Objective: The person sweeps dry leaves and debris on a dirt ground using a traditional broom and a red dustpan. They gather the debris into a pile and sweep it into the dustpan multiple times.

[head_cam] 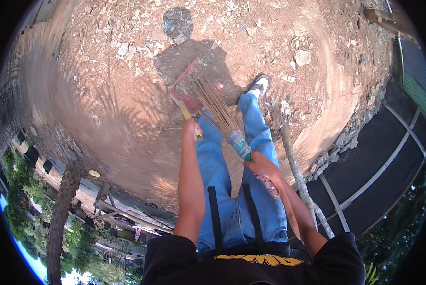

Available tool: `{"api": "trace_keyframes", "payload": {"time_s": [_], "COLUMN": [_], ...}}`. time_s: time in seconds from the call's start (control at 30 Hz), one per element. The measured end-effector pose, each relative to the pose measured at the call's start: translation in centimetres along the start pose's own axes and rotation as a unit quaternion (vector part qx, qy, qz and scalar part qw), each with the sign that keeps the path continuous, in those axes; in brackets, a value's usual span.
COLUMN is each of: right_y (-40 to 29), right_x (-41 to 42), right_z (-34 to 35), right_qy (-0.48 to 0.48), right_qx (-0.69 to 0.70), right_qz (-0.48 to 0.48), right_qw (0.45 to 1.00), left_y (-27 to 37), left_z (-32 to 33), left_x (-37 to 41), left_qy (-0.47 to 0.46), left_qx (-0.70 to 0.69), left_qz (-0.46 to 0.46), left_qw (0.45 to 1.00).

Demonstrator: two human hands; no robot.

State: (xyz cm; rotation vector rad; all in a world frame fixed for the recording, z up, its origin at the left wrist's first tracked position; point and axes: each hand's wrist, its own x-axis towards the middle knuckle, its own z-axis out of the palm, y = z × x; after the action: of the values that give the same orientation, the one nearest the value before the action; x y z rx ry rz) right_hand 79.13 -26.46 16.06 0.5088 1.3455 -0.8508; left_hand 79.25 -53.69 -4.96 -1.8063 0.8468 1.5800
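My left hand is closed round the yellowish handle of a red plastic dustpan, which is held out over the dirt ground in front of my legs. The dustpan's inside is blurred, and what it holds is hard to tell. My right hand grips a stick broom, whose handle is covered with plastic bottles. The broom's thin brown bristles point away from me and overlap the right side of the dustpan; whether they touch it I cannot tell.
Scattered litter and stones lie on the dirt beyond the dustpan. A thin pale trunk stands to my right, near a rubble edge and a dark panel with a metal frame. At the left rises a thicker tree trunk.
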Motion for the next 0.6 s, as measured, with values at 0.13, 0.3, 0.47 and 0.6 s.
{"api": "trace_keyframes", "payload": {"time_s": [0.13, 0.3, 0.47, 0.6], "right_y": [-3.3, -4.2, -9.5, -8.2], "right_x": [-6.0, -0.3, 7.7, 9.1], "right_z": [-2.2, -7.0, -10.0, -7.6], "right_qy": [0.013, 0.26, 0.339, 0.243], "right_qx": [-0.012, -0.19, -0.294, -0.375], "right_qz": [0.025, -0.112, -0.105, -0.034], "right_qw": [1.0, 0.94, 0.887, 0.894], "left_y": [-0.7, -1.7, -2.2, -1.6], "left_z": [-1.7, -1.1, -0.6, 0.2], "left_x": [1.1, -0.1, 0.9, 1.2], "left_qy": [-0.002, -0.03, -0.061, -0.074], "left_qx": [-0.042, -0.121, -0.233, -0.229], "left_qz": [-0.034, -0.042, -0.083, -0.073], "left_qw": [0.999, 0.991, 0.967, 0.968]}}
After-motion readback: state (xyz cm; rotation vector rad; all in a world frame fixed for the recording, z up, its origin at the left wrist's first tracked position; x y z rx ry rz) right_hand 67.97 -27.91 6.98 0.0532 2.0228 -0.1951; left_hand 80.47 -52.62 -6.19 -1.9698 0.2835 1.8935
